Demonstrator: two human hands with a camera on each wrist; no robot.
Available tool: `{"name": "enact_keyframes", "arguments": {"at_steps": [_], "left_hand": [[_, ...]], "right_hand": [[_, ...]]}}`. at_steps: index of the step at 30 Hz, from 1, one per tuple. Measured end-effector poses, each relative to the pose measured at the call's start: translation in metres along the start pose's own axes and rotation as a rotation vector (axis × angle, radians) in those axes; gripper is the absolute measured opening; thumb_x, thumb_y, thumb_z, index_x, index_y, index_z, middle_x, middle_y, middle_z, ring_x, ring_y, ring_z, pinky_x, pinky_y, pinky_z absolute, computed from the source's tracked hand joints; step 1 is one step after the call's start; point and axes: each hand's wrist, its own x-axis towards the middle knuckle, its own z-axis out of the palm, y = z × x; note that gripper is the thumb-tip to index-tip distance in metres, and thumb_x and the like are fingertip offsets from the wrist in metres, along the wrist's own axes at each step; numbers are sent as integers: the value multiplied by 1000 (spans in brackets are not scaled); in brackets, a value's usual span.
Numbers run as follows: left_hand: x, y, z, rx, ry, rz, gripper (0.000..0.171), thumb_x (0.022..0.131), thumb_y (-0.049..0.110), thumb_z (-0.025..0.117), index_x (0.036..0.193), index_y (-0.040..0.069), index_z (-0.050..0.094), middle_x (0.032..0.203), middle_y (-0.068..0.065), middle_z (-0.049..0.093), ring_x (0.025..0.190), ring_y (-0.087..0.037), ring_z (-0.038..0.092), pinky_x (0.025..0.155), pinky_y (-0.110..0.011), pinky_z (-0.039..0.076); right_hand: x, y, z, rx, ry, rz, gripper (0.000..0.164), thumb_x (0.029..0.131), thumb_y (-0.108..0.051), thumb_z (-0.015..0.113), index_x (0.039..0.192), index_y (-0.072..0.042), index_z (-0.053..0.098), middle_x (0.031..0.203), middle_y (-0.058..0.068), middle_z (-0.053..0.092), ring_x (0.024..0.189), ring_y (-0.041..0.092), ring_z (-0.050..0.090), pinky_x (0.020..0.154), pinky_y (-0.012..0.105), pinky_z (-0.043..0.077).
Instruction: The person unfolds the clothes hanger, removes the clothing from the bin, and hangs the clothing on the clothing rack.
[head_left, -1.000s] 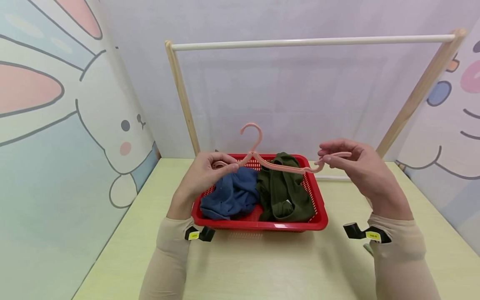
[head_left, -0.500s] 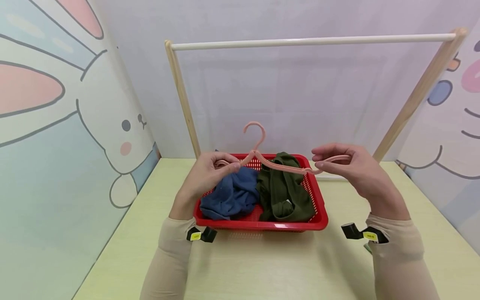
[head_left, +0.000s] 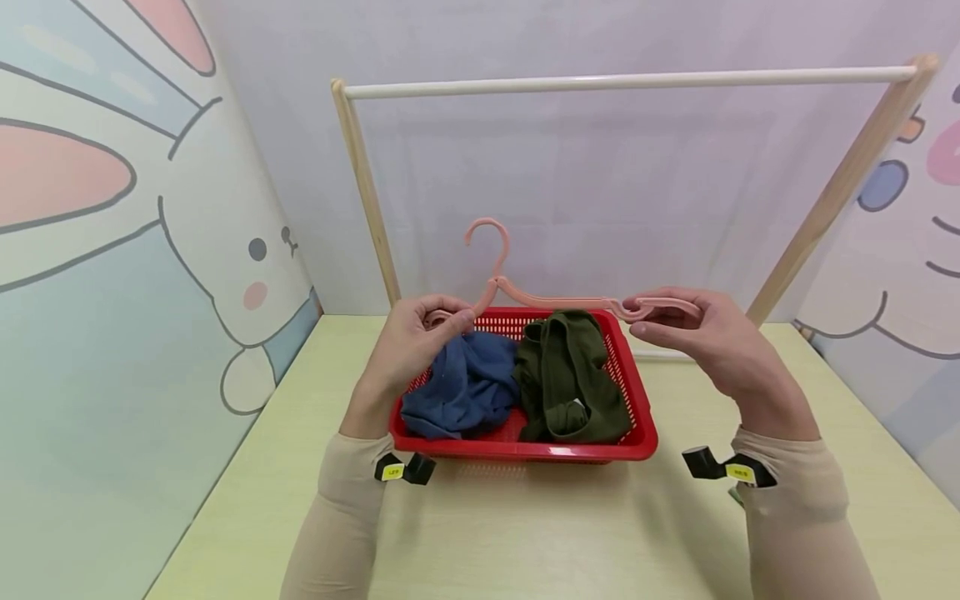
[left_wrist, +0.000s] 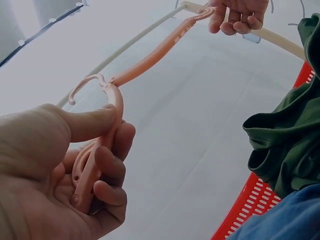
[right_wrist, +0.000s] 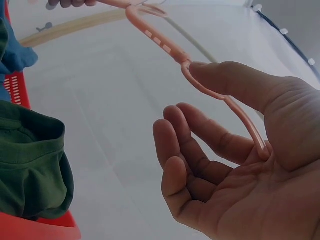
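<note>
A pink plastic clothes hanger [head_left: 555,302] with foldable-looking jointed arms is held level above the basket, its hook upward. My left hand [head_left: 408,337] grips one arm near the hook, thumb on top and fingers curled round, as the left wrist view shows. The outer part of that arm looks folded back inside the hand. At the other end, my right hand [head_left: 720,342] has its thumb on the slim end piece [right_wrist: 245,122], whose tip rests against the palm. The other right fingers are loosely bent, apart from the hanger in the right wrist view.
Below the hanger stands a red basket [head_left: 525,451] holding a blue garment [head_left: 465,392] and a dark green garment [head_left: 573,383]. Behind it rises a rack with a white rail [head_left: 630,82] and wooden posts [head_left: 836,192]. A small green object [head_left: 736,496] lies by the right wrist.
The hanger's hook and middle have risen, and its long arm now lies more level. My right hand shifted slightly left early on. My left hand stays nearly in place, holding on.
</note>
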Motion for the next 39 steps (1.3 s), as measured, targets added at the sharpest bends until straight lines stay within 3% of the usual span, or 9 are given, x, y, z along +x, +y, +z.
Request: {"name": "enact_keyframes", "arguments": {"at_steps": [11,18,26,32,39], "left_hand": [[0,2,1,-8,-4,1,22,109,18,75,122,2,81,103,-12,82,97,-26,77,96,-32,59],[-1,3,2,1,-23,5,20,108,16,76,121,3,82,109,-21,81,98,-28,73,90,-34,57],[0,1,3,46,-90,-5,16,107,19,78,116,6,83,105,-9,81,94,-27,73,78,-33,51],[-1,1,5,65,-126,-17,18,107,20,78,116,5,83,104,-7,82,96,-27,76,84,-38,56],[0,0,9,59,-136,-4,17,107,18,78,116,3,82,102,-7,83,95,-24,78,86,-36,56]], "right_hand": [[-1,1,-3,-5,-21,14,42,106,-28,80,144,-10,73,134,-5,78,123,16,73,100,22,57],[-5,2,-13,-26,-41,19,43,108,-29,77,148,-16,69,137,-4,77,127,14,71,102,20,54],[-8,5,-20,-55,9,-43,39,109,-20,75,147,-14,70,128,-3,80,115,15,76,97,20,56],[-2,4,-12,-45,-79,-60,37,107,-18,78,143,-11,74,123,4,81,107,23,79,94,27,62],[3,4,-7,-131,-188,-117,24,105,-20,81,128,-13,84,112,15,82,100,24,77,91,32,64]]}}
